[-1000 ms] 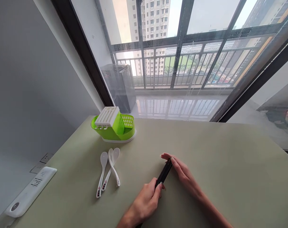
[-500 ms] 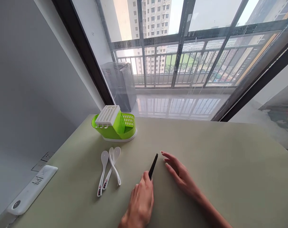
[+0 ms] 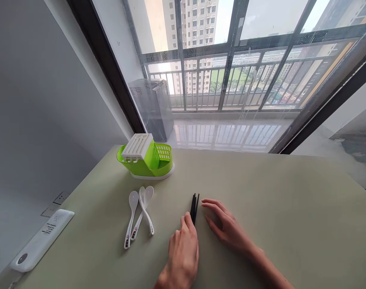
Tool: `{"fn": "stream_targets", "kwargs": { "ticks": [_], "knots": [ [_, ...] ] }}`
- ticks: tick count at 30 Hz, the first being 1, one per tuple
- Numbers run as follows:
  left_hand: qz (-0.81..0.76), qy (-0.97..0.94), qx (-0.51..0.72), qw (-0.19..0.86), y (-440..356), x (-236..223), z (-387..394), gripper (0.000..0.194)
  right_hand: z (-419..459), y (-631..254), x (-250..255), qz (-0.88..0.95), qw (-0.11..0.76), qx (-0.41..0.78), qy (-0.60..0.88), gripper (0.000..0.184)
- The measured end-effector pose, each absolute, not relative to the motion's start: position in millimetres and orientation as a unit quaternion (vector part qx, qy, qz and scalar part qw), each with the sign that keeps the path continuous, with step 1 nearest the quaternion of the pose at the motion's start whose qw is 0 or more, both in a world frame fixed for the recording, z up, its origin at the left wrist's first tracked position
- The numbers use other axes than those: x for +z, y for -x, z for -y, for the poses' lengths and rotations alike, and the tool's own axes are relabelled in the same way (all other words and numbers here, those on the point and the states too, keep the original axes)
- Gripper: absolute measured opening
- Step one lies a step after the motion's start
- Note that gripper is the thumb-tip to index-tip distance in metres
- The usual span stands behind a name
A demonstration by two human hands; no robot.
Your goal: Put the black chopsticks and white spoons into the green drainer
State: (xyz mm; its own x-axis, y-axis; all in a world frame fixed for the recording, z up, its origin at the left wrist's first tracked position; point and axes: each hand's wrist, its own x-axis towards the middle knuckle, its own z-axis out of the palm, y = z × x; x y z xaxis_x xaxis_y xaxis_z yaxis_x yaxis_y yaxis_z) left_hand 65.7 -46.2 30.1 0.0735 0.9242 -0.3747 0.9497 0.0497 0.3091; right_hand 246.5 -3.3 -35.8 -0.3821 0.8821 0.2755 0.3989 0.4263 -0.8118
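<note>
Several black chopsticks [image 3: 194,210] lie in a bundle on the table, their far ends slightly fanned apart. My left hand [image 3: 183,251] is closed over their near part from above, and its palm side is hidden. Just right of the chopsticks, my right hand [image 3: 227,224] rests low over the table with its fingers spread and curved, holding nothing. To the left of my left hand lie three white spoons [image 3: 133,199] with dark marks on the handle ends; two of them cross.
A green cutlery holder [image 3: 148,166] with a white slotted top stands at the table's back left. A white power strip [image 3: 42,241] lies along the left edge. Beyond the pale green table [image 3: 276,200] is a large window [image 3: 227,76].
My left hand has turned palm down and lowered the chopsticks to the table, where their tips have spread. My right hand has come off their far ends and opened.
</note>
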Motion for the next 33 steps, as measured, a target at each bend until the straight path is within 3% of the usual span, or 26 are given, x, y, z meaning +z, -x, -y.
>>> {"fn": "stream_targets", "kwargs": {
  "ticks": [11,19,23,29,33],
  "knots": [
    [-0.678,-0.708,-0.13,0.147,-78.4,59.1,47.9,0.055,3.7,-246.8,-35.0,0.779,0.351,0.323,0.407,0.04],
    [-0.694,-0.702,-0.072,0.141,-63.8,50.9,50.8,0.044,3.8,-246.7,-34.2,0.78,0.348,0.32,0.409,0.034],
    [-0.723,-0.687,0.012,0.067,-19.6,51.8,40.0,0.037,4.2,-247.5,-33.5,0.777,0.344,0.326,0.414,0.034],
    [-0.81,-0.577,0.0,-0.106,54.4,49.9,28.7,0.067,3.7,-248.0,-33.5,0.775,0.344,0.333,0.413,0.033],
    [-0.841,-0.535,-0.049,-0.071,62.7,45.4,29.2,0.081,4.4,-248.6,-31.8,0.773,0.342,0.335,0.416,0.032]
  ]
}}
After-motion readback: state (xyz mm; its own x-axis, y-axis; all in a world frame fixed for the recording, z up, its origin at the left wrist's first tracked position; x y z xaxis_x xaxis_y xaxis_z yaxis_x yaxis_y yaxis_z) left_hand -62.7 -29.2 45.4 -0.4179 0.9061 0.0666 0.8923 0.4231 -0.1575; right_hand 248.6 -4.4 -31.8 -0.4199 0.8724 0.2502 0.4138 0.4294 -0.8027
